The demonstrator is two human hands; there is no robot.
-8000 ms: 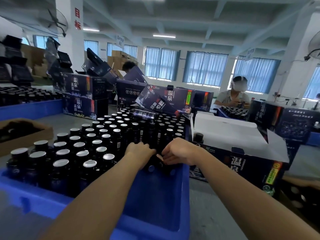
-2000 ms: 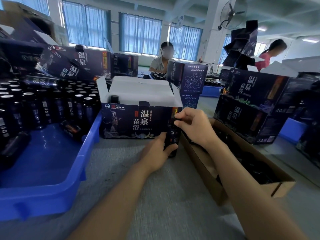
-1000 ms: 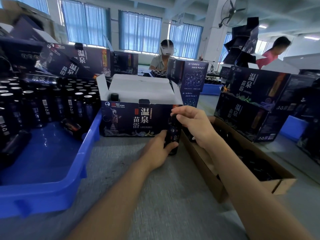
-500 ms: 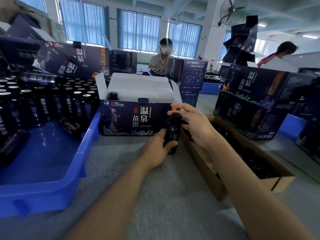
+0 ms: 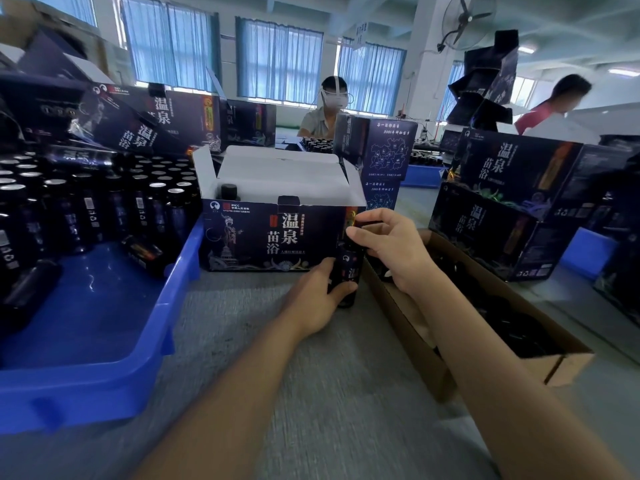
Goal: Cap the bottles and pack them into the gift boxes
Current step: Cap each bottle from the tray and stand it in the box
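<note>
Front and centre, the open gift box (image 5: 277, 237) reads 温泉苗浴 in big pale characters, with PICC in small print near its top left corner and a figure drawn beneath. It is dark navy outside and white inside, flaps up, standing on the grey table (image 5: 329, 393). One packed bottle (image 5: 228, 192) shows a black cap in its back left corner.

Right at the box's front right corner stands the bottle (image 5: 348, 268): dark, glossy, upright on the table, its label too small to read. The left hand (image 5: 311, 303) wraps its lower body, thumb across the front. The right hand (image 5: 394, 251) curls over its top, fingers and thumb pinching there; the cap is mostly hidden.

On the left, a blue crate (image 5: 180, 282) holds rows of silver-topped crate bottles (image 5: 104, 209). On the right, a brown cardboard tray (image 5: 415, 341) holds dark pieces. The stacked boxes (image 5: 502, 188) carry the same 温泉苗浴.
</note>
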